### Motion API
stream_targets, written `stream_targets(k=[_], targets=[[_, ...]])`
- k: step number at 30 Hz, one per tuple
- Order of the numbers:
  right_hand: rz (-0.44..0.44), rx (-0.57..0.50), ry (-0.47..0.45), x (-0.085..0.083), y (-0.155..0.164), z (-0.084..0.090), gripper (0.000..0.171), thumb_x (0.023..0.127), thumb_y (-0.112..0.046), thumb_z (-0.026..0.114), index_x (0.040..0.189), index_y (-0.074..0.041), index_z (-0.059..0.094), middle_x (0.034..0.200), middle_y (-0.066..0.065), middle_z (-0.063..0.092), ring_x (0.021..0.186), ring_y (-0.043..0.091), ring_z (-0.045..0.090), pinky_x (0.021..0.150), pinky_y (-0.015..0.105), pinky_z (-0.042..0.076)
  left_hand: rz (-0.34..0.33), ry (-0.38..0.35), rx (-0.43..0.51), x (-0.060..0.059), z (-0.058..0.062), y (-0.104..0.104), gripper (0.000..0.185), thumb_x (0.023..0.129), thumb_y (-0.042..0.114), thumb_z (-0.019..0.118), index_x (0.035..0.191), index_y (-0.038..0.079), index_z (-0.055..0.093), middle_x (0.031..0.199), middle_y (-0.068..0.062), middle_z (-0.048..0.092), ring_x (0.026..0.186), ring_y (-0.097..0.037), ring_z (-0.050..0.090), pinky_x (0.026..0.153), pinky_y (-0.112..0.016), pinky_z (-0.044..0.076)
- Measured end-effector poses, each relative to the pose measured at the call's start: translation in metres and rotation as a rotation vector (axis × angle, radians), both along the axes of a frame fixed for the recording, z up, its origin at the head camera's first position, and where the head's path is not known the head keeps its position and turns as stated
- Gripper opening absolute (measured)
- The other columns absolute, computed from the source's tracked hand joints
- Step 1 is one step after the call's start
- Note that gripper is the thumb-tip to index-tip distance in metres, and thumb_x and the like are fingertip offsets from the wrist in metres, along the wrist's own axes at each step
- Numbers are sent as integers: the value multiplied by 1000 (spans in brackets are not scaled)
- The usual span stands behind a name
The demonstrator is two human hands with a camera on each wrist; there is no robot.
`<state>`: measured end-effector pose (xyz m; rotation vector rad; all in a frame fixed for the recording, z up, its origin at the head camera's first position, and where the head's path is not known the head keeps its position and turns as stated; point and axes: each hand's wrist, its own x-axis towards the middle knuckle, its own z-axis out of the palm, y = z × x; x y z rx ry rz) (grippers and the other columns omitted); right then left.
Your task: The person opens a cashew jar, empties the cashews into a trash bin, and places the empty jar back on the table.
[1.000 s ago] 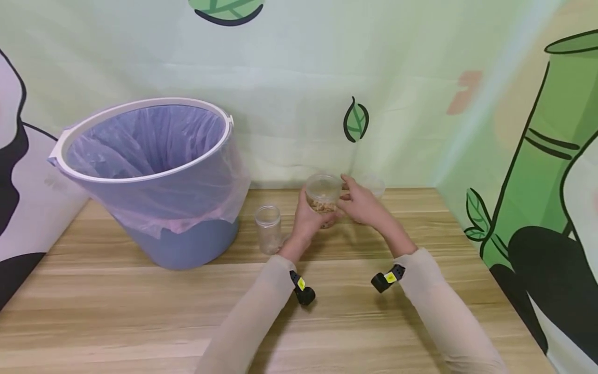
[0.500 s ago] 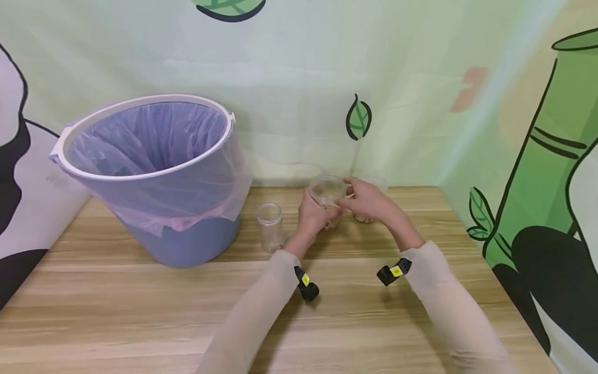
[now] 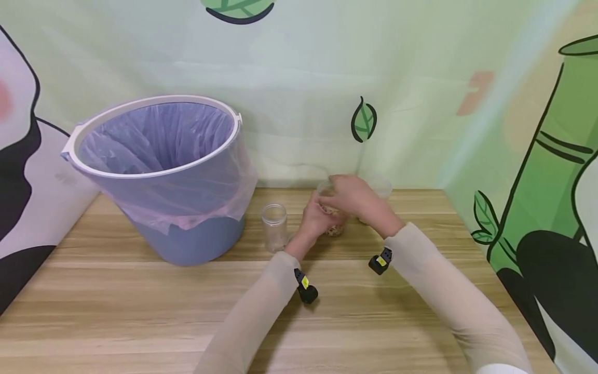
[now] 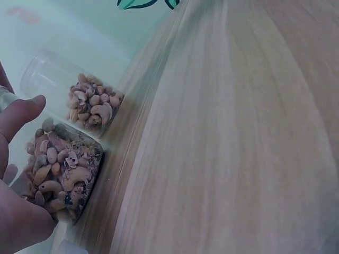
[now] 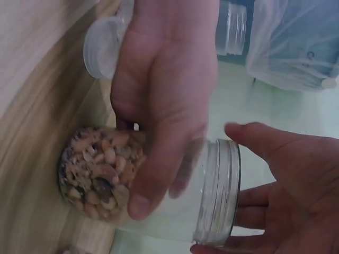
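Nut jar [image 5: 175, 219] sits right of the bin [image 3: 196, 241], its base on or close to the worktop [image 3: 187, 317]. The left hand [image 3: 319, 219] is curled round its side, grasping it; the right hand [image 3: 354, 196] spans its mouth, though whether it pinches the rim I cannot tell. Should the left grip slacken while the right pushes or twists, the jar could tip, spill its nuts [image 4: 61, 169] and knock the second nut jar [image 4: 94, 103], farther right of the bin. The held jar's long axis runs roughly upright, mouth upward.
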<state>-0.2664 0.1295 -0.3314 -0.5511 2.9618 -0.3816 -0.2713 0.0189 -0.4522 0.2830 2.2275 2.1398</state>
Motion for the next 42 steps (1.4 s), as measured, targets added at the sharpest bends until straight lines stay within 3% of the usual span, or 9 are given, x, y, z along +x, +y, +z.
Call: stream_targets(k=[6, 15, 18, 22, 29, 33, 36, 39, 42], targets=[[28, 7, -44, -12, 5, 3, 75, 89, -44, 74, 146, -1, 50, 117, 19, 71, 97, 31, 65, 90, 46, 54, -17, -32, -25, 0, 2, -1, 85, 78, 5, 87, 147, 15, 39, 153, -7, 45, 135, -28, 48, 108, -43, 45], [160, 11, -109, -23, 17, 5, 71, 84, -34, 78, 145, -9, 53, 81, 5, 61, 65, 16, 48, 69, 33, 46, -40, -72, -69, 1, 4, -4, 92, 75, 9, 90, 151, 20, 38, 145, -1, 53, 133, -25, 50, 114, -42, 38], [187, 26, -127, -24, 19, 5, 71, 83, -32, 79, 146, -12, 54, 69, 0, 51, 59, 13, 41, 64, 31, 43, -77, -71, -56, 0, 3, -7, 91, 76, 8, 90, 150, 21, 39, 144, 0, 53, 131, -24, 52, 112, -41, 41], [218, 23, -147, -22, 22, 7, 71, 83, -31, 80, 147, -14, 54, 65, -2, 45, 56, 11, 36, 63, 31, 42, -172, -14, -75, -3, 1, -14, 91, 76, 9, 90, 150, 16, 38, 144, -4, 52, 127, -25, 54, 109, -40, 44], [274, 3, -182, -17, 28, 8, 76, 83, -33, 82, 150, -17, 51, 70, 0, 52, 54, 10, 35, 65, 31, 46, -339, 32, -81, -6, 2, -25, 86, 73, 6, 91, 145, 11, 44, 135, -7, 58, 119, -24, 59, 105, -38, 47], [320, -10, -175, -15, 31, 9, 75, 83, -34, 83, 149, -16, 52, 80, 4, 63, 53, 9, 36, 64, 30, 46, -373, 43, -117, -6, 4, -28, 89, 73, 10, 93, 146, 12, 42, 135, -5, 58, 118, -21, 59, 106, -37, 46], [345, -40, -175, -14, 32, 11, 74, 82, -31, 84, 148, -16, 55, 110, 9, 73, 52, 9, 36, 63, 31, 47, -380, 61, -151, -5, 6, -30, 91, 73, 10, 93, 147, 10, 40, 137, -7, 57, 119, -22, 59, 107, -37, 46], [394, -51, -167, -12, 32, 11, 73, 81, -30, 85, 146, -15, 57, 139, 9, 63, 59, 9, 43, 72, 34, 51, -391, 68, -178, -4, 5, -32, 91, 73, 7, 92, 148, 8, 39, 139, -10, 56, 121, -25, 58, 106, -37, 47], [444, -30, -167, -11, 34, 10, 72, 81, -29, 85, 146, -15, 57, 149, 6, 55, 63, 9, 42, 76, 33, 50, -424, 60, -187, -2, 2, -33, 91, 75, 5, 90, 150, 7, 37, 141, -12, 54, 125, -26, 56, 106, -36, 47]])
